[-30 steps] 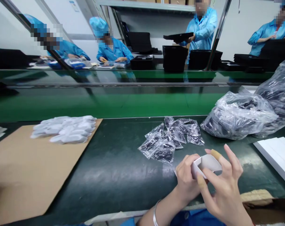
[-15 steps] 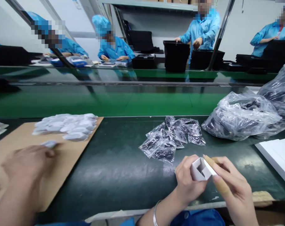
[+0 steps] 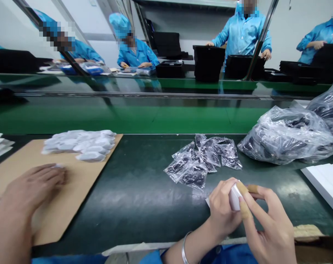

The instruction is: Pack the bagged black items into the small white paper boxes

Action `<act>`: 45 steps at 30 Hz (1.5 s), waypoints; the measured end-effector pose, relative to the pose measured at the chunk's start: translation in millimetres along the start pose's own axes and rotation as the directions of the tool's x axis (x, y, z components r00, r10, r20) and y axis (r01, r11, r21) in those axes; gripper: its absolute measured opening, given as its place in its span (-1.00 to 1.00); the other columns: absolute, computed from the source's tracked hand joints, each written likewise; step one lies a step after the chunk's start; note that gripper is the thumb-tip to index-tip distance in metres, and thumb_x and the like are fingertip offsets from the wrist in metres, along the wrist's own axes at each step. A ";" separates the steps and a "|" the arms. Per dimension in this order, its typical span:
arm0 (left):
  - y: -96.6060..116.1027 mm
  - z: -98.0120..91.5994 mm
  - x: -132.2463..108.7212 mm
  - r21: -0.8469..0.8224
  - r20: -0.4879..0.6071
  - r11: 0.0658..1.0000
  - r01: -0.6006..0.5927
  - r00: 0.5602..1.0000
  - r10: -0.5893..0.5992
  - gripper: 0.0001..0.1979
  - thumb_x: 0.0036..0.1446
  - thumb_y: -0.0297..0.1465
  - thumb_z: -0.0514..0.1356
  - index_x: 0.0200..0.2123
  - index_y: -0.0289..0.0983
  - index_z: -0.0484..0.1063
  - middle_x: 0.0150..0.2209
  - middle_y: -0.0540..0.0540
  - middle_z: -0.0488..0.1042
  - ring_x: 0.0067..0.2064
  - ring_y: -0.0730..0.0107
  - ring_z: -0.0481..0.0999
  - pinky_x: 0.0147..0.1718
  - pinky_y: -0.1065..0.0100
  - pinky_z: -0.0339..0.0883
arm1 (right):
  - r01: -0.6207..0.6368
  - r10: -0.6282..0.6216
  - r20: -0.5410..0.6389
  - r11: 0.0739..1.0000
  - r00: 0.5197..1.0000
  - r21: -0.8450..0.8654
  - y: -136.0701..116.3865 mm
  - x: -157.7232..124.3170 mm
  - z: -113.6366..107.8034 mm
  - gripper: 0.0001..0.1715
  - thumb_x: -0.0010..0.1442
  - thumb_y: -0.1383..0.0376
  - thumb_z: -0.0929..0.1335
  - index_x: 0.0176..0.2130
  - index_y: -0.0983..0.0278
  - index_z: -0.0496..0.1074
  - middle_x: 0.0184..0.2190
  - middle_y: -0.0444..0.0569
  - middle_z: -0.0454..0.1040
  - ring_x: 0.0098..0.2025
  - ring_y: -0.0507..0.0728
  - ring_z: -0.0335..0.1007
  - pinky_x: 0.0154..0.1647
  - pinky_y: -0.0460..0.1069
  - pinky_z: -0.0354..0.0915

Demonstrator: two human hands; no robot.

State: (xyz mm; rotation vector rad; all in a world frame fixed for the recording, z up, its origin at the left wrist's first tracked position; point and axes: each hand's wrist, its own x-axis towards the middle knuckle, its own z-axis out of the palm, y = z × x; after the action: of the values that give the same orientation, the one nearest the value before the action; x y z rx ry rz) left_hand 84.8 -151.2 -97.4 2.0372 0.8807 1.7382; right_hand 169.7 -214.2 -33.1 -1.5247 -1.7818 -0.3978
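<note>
Both my hands hold a small white cardboard box (image 3: 234, 198) just above the near edge of the dark green mat (image 3: 133, 190). My left hand (image 3: 222, 212), with a bracelet on its wrist, grips the box from the left. My right hand (image 3: 268, 227), with tape on two fingertips, presses its fingers on the box's right side. A heap of small clear bags with black parts (image 3: 202, 161) lies just beyond the box.
A co-worker's hand (image 3: 31, 190) rests on a brown cardboard sheet (image 3: 81, 183) at the left, near a pile of white pieces (image 3: 81, 145). Large plastic bags of black parts (image 3: 287, 135) and white flat boxes (image 3: 326, 183) lie at the right. A green conveyor belt (image 3: 144, 117) runs behind; people in blue work beyond it.
The white box, open a second ago, is now folded closer between my fingers. A co-worker's hand has come in from the left onto the cardboard.
</note>
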 end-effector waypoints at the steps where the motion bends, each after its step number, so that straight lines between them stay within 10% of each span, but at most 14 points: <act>1: 0.0 0.0 0.0 0.010 -0.018 1.000 -0.007 1.000 0.007 -0.63 0.26 -0.31 0.19 0.09 -0.27 0.24 -0.25 -0.16 0.59 -0.33 0.28 0.62 -0.38 0.29 0.54 | 0.030 -0.030 -0.010 0.998 0.999 -0.047 -1.2 -1.2 0.1 -0.73 0.28 0.42 0.28 -0.02 0.35 0.43 -0.13 0.16 0.40 -0.17 0.13 0.36 -0.23 0.01 0.36; 8: -4.6 8.1 -12.0 -0.091 -0.067 0.996 -0.006 0.998 0.000 -0.47 0.14 -0.41 0.32 0.14 -0.25 0.21 -0.20 -0.18 0.58 -0.32 0.26 0.60 -0.36 0.28 0.51 | 0.358 -0.361 0.050 0.881 0.931 -0.310 -13.4 3.2 -2.2 -0.86 0.20 0.47 0.31 -0.28 0.31 0.46 -0.25 0.07 0.55 -0.19 0.19 0.39 -0.27 0.06 0.29; 13: -13.0 -5.5 -1.2 -0.318 -0.033 0.936 0.149 0.985 -0.168 -0.60 0.14 -0.35 0.32 0.02 -0.17 0.32 -0.22 -0.09 0.55 -0.38 0.37 0.53 -0.41 0.36 0.43 | 0.156 -0.163 0.025 0.973 0.986 0.172 1.5 5.8 2.7 -0.72 0.28 0.42 0.27 -0.03 0.29 0.44 -0.15 0.03 0.48 -0.09 0.13 0.34 -0.11 0.00 0.34; 19: -23.5 -24.2 31.3 -0.880 0.045 0.396 0.261 0.878 -0.477 -0.66 -0.04 -0.19 0.33 -0.23 -0.20 0.37 -0.40 0.02 0.45 -0.33 0.38 0.42 -0.17 0.31 0.35 | -0.208 0.136 0.310 0.955 0.941 0.213 28.1 -23.3 16.5 -0.11 0.25 0.07 0.37 0.40 0.15 -0.04 0.19 0.05 0.32 0.18 0.18 0.28 0.10 0.04 0.34; 23: -23.5 -25.1 32.4 -0.923 0.162 0.236 0.303 0.864 -0.477 -0.61 -0.13 -0.17 0.33 -0.24 -0.20 0.36 -0.41 0.02 0.41 -0.34 0.36 0.38 -0.16 0.28 0.30 | -0.300 0.142 0.448 0.904 0.883 0.304 31.3 -39.9 33.5 -0.30 0.25 0.16 0.38 0.30 0.00 0.14 0.09 -0.07 0.43 0.10 0.13 0.37 0.12 0.05 0.33; 26: -19.0 -25.5 25.8 -0.856 0.067 0.467 0.224 0.942 -0.328 -0.63 -0.03 -0.19 0.31 -0.18 -0.17 0.32 -0.36 0.01 0.45 -0.29 0.33 0.40 -0.18 0.28 0.28 | -0.613 0.486 0.376 0.668 0.789 0.422 37.5 -48.6 43.8 -0.39 0.13 0.08 0.46 0.14 0.08 0.34 0.18 -0.01 0.33 0.27 0.21 0.19 0.32 0.14 0.13; 29: -11.9 -21.8 15.7 -0.626 -0.006 0.777 -0.072 0.996 0.088 -0.73 0.07 -0.39 0.27 -0.17 -0.13 0.28 -0.28 0.03 0.54 -0.28 0.35 0.45 -0.11 0.24 0.29 | -0.817 0.736 0.464 0.208 0.493 0.538 41.7 -52.5 41.8 -0.22 0.08 -0.12 0.43 0.16 0.19 0.33 0.20 0.12 0.30 0.25 0.27 0.23 0.30 0.20 0.17; 32: -2.0 -10.7 4.0 -0.476 0.120 0.734 -0.485 0.790 0.601 -0.77 0.03 -0.51 0.30 -0.35 -0.13 0.31 -0.25 0.14 0.58 -0.26 0.47 0.49 -0.08 0.33 0.28 | -0.856 0.646 0.659 -0.016 0.385 0.516 36.9 -52.8 29.3 -0.28 0.22 -0.17 0.27 0.11 0.27 0.40 -0.10 0.14 0.54 -0.12 0.22 0.53 -0.06 0.15 0.45; 35: 6.6 -2.6 -3.2 -0.401 0.272 0.685 -0.608 0.635 0.723 -0.77 0.02 -0.53 0.33 -0.45 -0.12 0.35 -0.22 0.18 0.57 -0.18 0.50 0.49 -0.03 0.39 0.26 | -0.835 0.558 0.746 -0.158 0.365 0.527 37.5 -54.3 14.2 -0.22 0.12 -0.12 0.40 0.17 0.25 0.35 -0.17 0.10 0.59 -0.21 0.19 0.57 -0.14 0.09 0.47; 37: 6.4 -5.4 -2.9 -0.327 0.331 0.731 -0.599 0.652 0.682 -0.79 0.09 -0.56 0.27 -0.38 -0.09 0.42 -0.19 0.14 0.56 -0.11 0.45 0.48 0.07 0.33 0.24 | -0.807 0.605 0.678 -0.095 0.418 0.582 52.8 -60.1 3.0 -0.13 0.07 -0.09 0.44 0.24 0.22 0.24 -0.08 0.12 0.57 -0.17 0.20 0.57 -0.13 0.09 0.47; 41: -10.6 -27.9 8.5 -0.170 0.277 0.835 -0.523 0.788 0.549 -0.78 0.17 -0.58 0.21 -0.22 -0.13 0.45 -0.16 -0.03 0.49 -0.02 0.29 0.44 0.16 0.16 0.24 | -0.748 0.792 0.145 0.476 0.593 0.462 119.5 -88.3 -25.5 -0.18 0.23 -0.06 0.31 0.31 0.18 0.02 0.08 0.18 0.48 -0.05 0.23 0.54 -0.13 0.11 0.47; 45: -29.1 -50.1 26.2 -0.009 0.176 0.863 -0.505 0.849 0.498 -0.73 0.07 -0.63 0.30 -0.26 -0.16 0.40 -0.14 -0.05 0.42 -0.08 0.28 0.45 0.03 0.21 0.36 | -0.762 0.780 -0.086 0.624 0.619 0.173 185.9 -125.5 -49.7 -0.26 0.18 -0.06 0.33 0.23 0.19 0.19 0.21 0.17 0.35 0.20 0.31 0.34 0.17 0.24 0.27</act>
State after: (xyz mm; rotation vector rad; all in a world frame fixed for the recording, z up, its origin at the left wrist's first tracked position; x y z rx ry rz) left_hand 31.1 -119.8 -84.5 2.5668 0.3377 1.7485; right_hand 363.4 -290.9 -129.9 -1.9405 -0.8491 0.0401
